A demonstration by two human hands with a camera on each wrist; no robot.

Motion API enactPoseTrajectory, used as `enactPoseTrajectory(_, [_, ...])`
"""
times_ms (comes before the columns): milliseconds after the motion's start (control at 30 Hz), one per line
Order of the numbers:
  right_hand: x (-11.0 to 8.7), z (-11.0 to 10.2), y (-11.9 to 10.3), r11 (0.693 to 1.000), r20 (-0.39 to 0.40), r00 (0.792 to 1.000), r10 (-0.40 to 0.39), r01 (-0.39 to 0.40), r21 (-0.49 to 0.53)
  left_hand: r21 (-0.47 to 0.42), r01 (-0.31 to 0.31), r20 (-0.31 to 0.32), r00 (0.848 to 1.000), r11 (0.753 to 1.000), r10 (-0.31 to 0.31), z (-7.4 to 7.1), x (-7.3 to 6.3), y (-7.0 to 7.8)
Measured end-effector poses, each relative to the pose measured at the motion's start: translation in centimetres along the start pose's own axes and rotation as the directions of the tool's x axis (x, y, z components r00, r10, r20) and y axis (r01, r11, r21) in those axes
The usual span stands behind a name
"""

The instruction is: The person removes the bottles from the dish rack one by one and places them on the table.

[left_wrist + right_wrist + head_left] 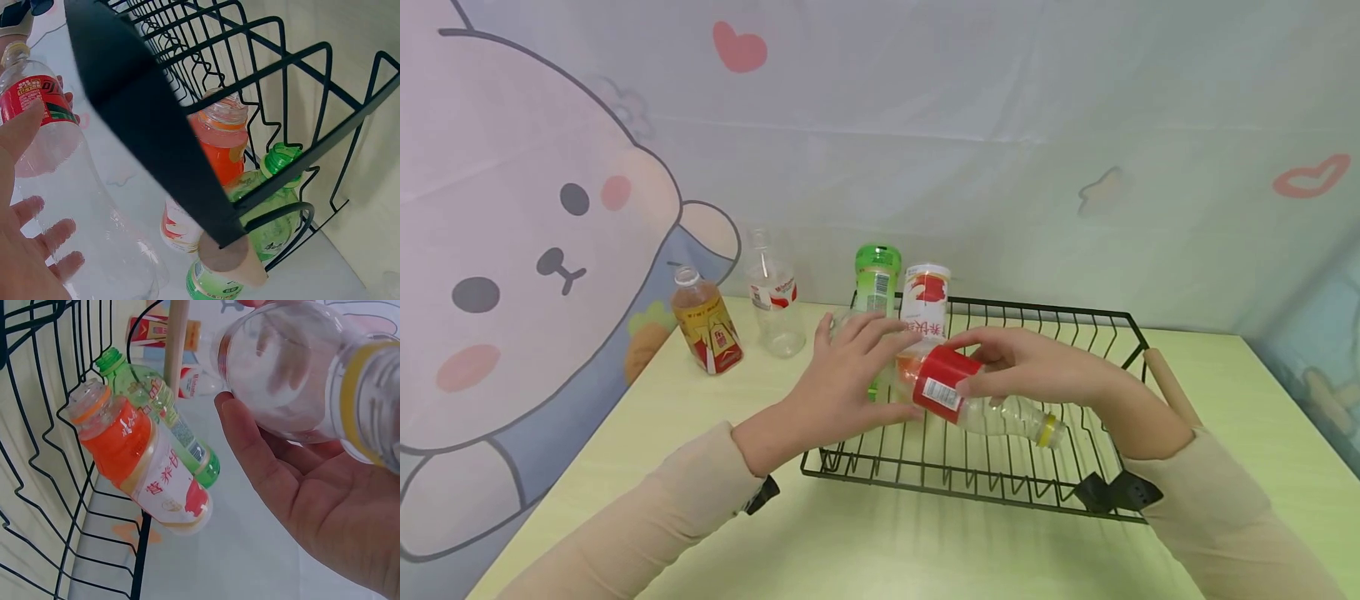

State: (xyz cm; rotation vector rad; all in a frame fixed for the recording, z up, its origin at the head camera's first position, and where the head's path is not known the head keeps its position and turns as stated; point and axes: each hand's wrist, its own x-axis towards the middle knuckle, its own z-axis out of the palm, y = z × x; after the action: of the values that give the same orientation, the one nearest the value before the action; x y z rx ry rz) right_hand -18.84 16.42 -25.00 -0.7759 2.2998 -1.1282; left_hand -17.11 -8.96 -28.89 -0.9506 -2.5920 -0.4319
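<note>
A clear plastic bottle with a red label and a yellow neck ring lies slanted over the wire rack, its uncapped neck toward the lower right. My right hand holds it by the label and upper body, thumb on the near side. My left hand is spread at its bottom end, fingers above and thumb below. In the left wrist view, the bottle passes close beside the left fingers. Behind the hands, a green bottle and a white-and-red bottle stand upside down in the rack.
The black wire rack has wooden handles and sits on the light table. Left of it stand a bottle with a yellow-and-red label and a clear bottle with a red-and-white label. A printed curtain hangs behind.
</note>
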Motion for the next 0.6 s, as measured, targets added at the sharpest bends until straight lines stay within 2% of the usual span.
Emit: enactPoseTrajectory(600, [0.7, 0.43, 0.3, 0.999, 0.059, 0.998, -0.006, 0.003, 0.04, 0.024, 0.018, 0.003, 1.0, 1.0, -0.018, 0.78, -0.5, -0.29])
